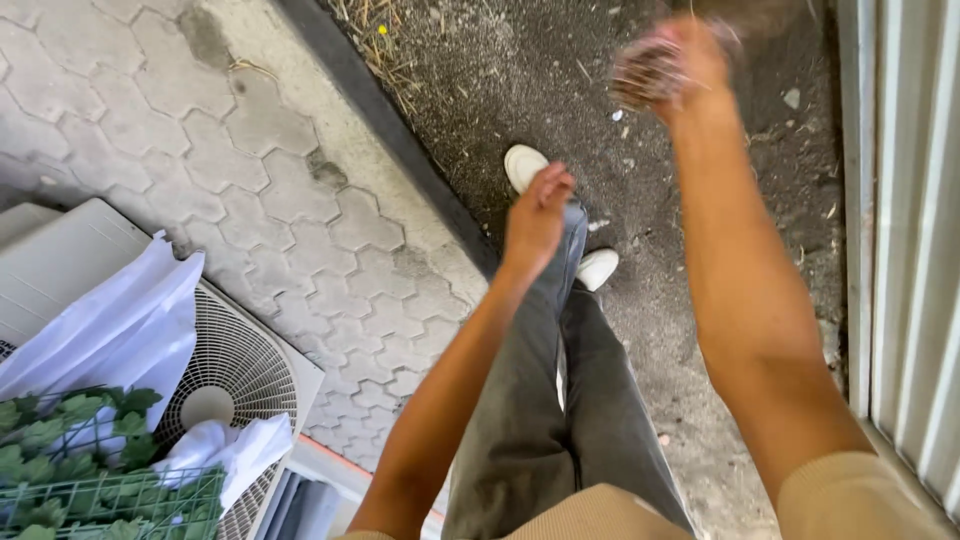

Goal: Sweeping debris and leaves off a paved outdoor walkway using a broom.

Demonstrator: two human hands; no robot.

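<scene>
Through the head camera I looked straight down at the person's own two bare arms stretched out over dark, gritty soil [560,90]. The right hand [680,62] was raised far forward and heavily blurred; it was closed around a brownish, tangled clump of what looked like dry roots or plant debris [645,72], though the blur kept me from telling exactly what the clump was. The left hand [536,215] was lower and nearer the body, fingers held together and loosely extended, holding nothing that I could see, hanging above a white shoe [523,165]. A second white shoe [598,268] showed just beside the grey trouser legs [540,400].

To the left of the soil ran a dark kerb strip [400,150], and beyond it grey hexagonal paving stones [200,150]. At the lower left stood a white outdoor air-conditioner unit with a round fan grille [235,365], lying face up. Crumpled white plastic sheeting [120,320] lay across it, and beside that a green wire mesh basket [110,500] held leafy green plants [60,430]. Along the right edge ran a pale ribbed metal panel [915,230].
</scene>
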